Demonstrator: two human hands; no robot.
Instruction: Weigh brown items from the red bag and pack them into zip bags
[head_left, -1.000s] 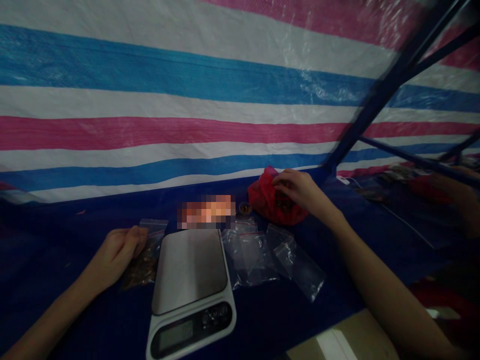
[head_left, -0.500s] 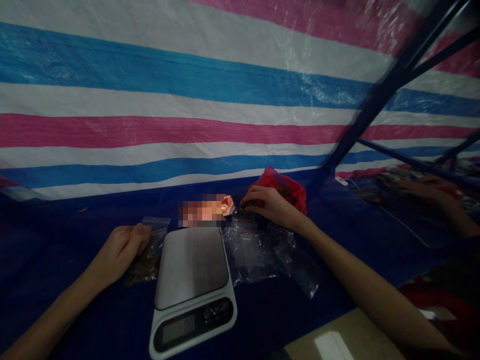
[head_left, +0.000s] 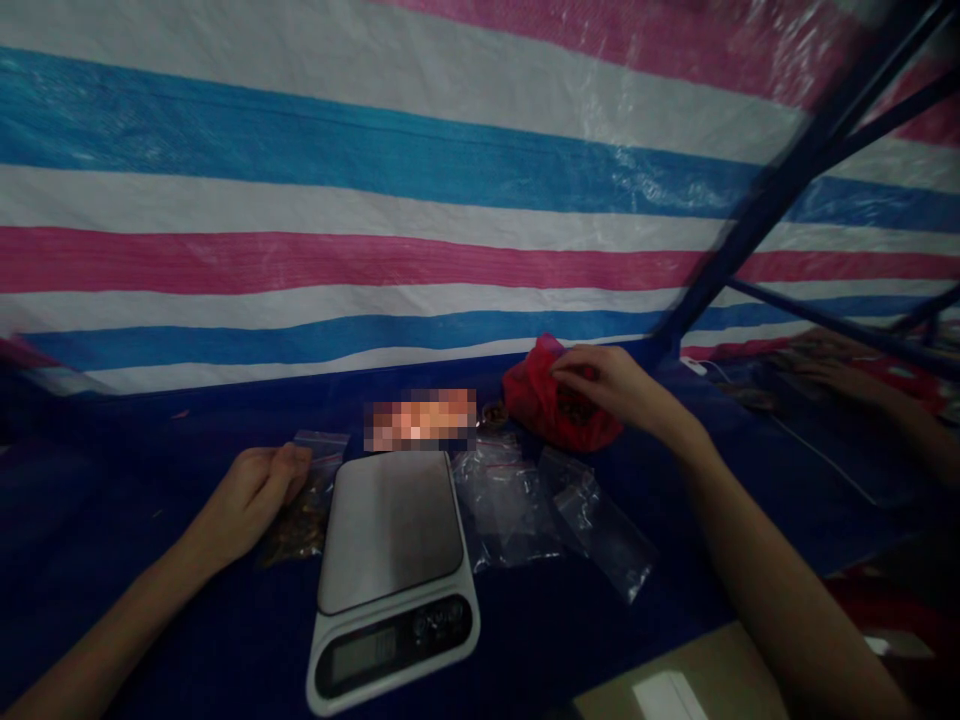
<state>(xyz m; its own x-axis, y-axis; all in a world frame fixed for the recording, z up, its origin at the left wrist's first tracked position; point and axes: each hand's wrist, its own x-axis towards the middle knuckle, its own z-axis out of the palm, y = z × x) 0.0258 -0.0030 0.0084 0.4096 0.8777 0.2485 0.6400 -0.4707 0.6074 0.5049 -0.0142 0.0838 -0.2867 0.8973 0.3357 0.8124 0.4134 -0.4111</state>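
Zip-lock bag [head_left: 316, 490] w/ small brown bits [head_left: 301, 528] pinched in L hand [head_left: 251, 498]; red bag [head_left: 534, 402] at R hand [head_left: 619, 385], half-curled by its mouth, can't tell if gripping; digital scale [head_left: 394, 530] btwn hands

Makeshift workspace, stall-like: striped plastic sheet [head_left: 337, 210] as wall; blue frame [head_left: 787, 165]; blue table [head_left: 540, 635]; digital scale [head_left: 394, 540]; clear bags [head_left: 517, 510].

Left hand [head_left: 247, 500] on clear bag [head_left: 306, 525], right hand [head_left: 619, 388] at red bag [head_left: 531, 402]
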